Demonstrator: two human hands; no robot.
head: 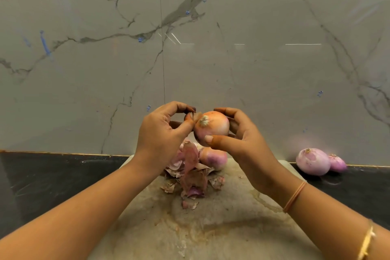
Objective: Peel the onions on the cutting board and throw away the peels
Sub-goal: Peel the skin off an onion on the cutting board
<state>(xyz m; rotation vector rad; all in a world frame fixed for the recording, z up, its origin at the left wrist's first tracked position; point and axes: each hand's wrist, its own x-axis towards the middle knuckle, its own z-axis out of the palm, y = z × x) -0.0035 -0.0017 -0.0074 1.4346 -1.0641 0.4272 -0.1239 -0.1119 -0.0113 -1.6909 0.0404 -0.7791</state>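
The right hand [242, 139] holds an onion [213, 127] between curled fingers and thumb, raised above the far edge of the cutting board [232, 228]. The left hand [160, 131] pinches a flap of dry skin [195, 115] beside the onion's tuft. Below them, near the board's far edge, a second onion [213, 157] lies against a heap of peels [190, 177]. Two peeled onions [312, 161] touch each other on the black counter [52, 175], just off the board's far right corner.
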